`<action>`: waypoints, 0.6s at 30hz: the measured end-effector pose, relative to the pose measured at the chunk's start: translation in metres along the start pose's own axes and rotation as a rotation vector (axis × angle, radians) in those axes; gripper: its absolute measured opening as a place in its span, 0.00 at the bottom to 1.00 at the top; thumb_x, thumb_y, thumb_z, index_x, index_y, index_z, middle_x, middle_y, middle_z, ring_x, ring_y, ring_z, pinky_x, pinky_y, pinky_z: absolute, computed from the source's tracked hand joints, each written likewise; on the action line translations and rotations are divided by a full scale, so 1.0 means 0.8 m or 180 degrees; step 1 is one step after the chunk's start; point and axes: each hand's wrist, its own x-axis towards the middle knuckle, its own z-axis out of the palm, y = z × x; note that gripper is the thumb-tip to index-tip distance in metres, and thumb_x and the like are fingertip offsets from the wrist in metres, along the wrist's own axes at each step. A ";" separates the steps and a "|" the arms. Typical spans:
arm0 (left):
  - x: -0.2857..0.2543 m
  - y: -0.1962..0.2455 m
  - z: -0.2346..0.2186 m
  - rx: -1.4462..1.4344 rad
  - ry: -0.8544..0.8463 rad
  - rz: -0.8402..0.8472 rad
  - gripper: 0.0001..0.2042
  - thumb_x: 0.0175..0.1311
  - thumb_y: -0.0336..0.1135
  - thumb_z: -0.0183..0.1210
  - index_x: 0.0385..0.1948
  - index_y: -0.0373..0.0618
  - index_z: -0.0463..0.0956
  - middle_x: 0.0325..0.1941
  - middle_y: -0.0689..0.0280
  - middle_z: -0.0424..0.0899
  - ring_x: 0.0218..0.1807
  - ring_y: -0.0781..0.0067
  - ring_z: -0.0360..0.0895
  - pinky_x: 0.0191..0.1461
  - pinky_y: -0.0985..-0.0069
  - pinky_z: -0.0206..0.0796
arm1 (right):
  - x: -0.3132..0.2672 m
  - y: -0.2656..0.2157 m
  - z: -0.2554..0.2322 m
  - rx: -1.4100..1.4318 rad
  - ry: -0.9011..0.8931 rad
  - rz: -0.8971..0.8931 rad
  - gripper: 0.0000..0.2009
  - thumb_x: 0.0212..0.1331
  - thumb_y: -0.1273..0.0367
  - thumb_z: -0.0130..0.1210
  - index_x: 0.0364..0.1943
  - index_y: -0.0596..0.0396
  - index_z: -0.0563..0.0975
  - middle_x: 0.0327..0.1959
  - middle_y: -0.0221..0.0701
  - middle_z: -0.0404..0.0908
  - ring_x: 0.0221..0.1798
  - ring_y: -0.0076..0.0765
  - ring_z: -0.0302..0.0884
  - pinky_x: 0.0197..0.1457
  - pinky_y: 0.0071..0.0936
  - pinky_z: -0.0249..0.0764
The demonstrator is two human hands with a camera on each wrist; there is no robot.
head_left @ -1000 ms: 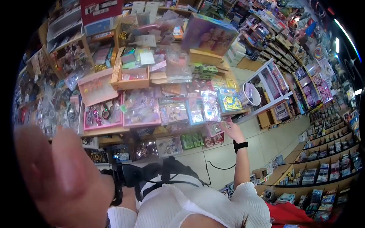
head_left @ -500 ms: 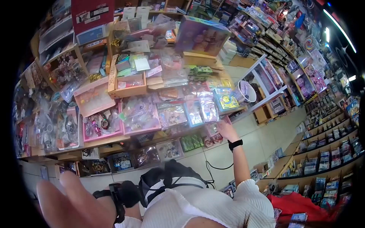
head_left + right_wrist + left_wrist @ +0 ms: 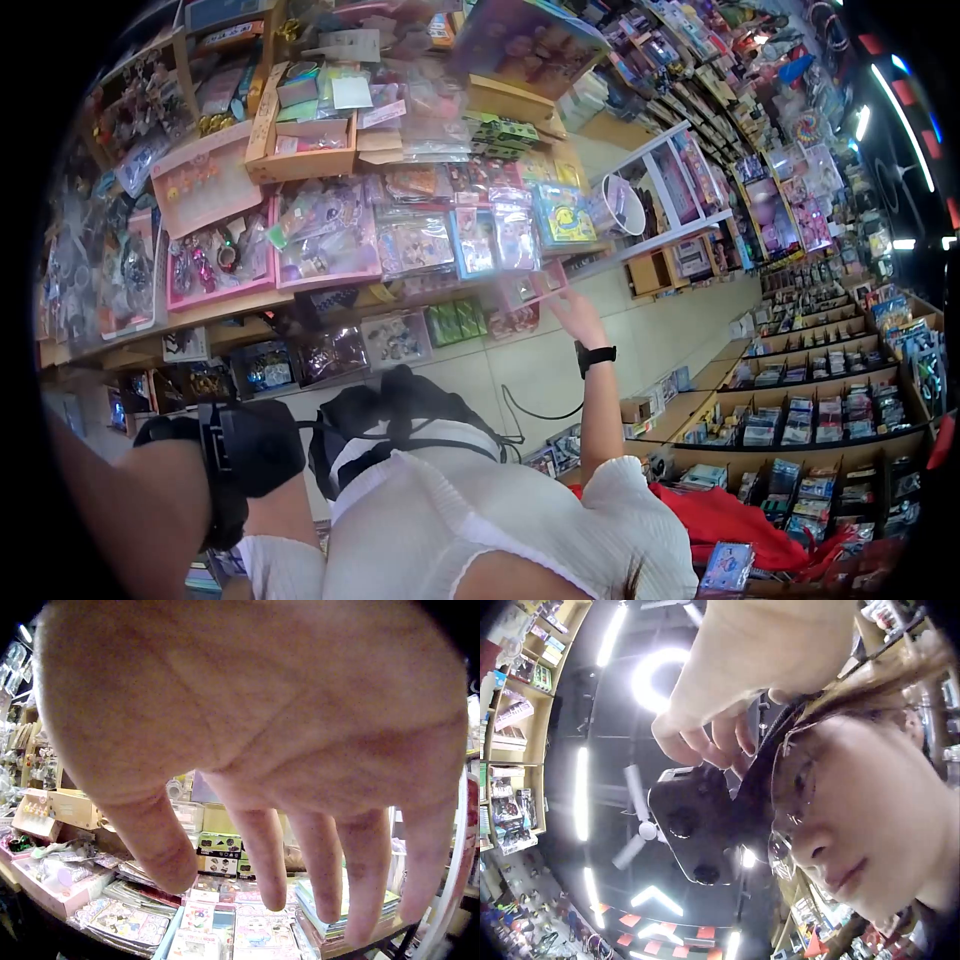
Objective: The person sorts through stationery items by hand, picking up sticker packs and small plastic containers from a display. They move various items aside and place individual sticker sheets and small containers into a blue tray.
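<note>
My left hand (image 3: 761,656) is raised to the person's head in the left wrist view, its bent fingers gripping the upper edge of a black head camera (image 3: 694,825). In the head view only a blurred part beyond the black wrist camera (image 3: 250,450) shows at lower left. My right hand (image 3: 578,318) reaches out at the table's front edge. Its fingers (image 3: 259,859) are spread and nearly straight, with nothing held. Beyond them lie clear-wrapped packs (image 3: 513,230), a yellow-and-blue pack (image 3: 567,215) and a patterned pack (image 3: 127,922).
Pink trays (image 3: 220,260) of trinkets and a wooden box (image 3: 300,155) stand on the table. A white bucket (image 3: 622,205) stands by a white-framed rack (image 3: 670,185). Tiered shelves (image 3: 800,405) fill the right side. A black cable (image 3: 545,415) hangs above the tiled floor.
The left fingers, blurred at lower left earlier, have gone out of the head view as that arm rose. The table scene has shifted up and left. The right hand stays at the table edge.
</note>
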 end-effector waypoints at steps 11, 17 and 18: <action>-0.022 0.006 0.005 -0.5329 0.0723 0.0620 0.06 0.55 0.23 0.48 0.32 0.38 0.72 0.41 0.57 0.77 0.41 0.68 0.74 0.50 0.72 0.65 | 0.007 0.005 0.017 -0.0027 -0.0108 0.0120 0.21 0.50 0.59 0.52 0.45 0.57 0.73 0.40 0.49 0.76 0.46 0.53 0.72 0.50 0.38 0.67; -0.028 0.008 0.011 -0.5657 0.0753 0.0625 0.06 0.56 0.23 0.47 0.33 0.38 0.72 0.40 0.57 0.77 0.41 0.68 0.75 0.49 0.72 0.66 | 0.025 0.019 0.043 0.0244 0.0034 -0.0491 0.24 0.47 0.66 0.54 0.50 0.62 0.68 0.45 0.50 0.73 0.45 0.51 0.73 0.47 0.36 0.70; -0.030 0.009 0.011 -0.5672 0.0763 0.0628 0.06 0.56 0.23 0.47 0.33 0.38 0.72 0.40 0.57 0.77 0.40 0.68 0.75 0.49 0.72 0.66 | 0.031 0.014 0.039 0.0267 0.0015 -0.0526 0.24 0.47 0.66 0.54 0.50 0.62 0.68 0.45 0.50 0.73 0.45 0.51 0.73 0.47 0.36 0.70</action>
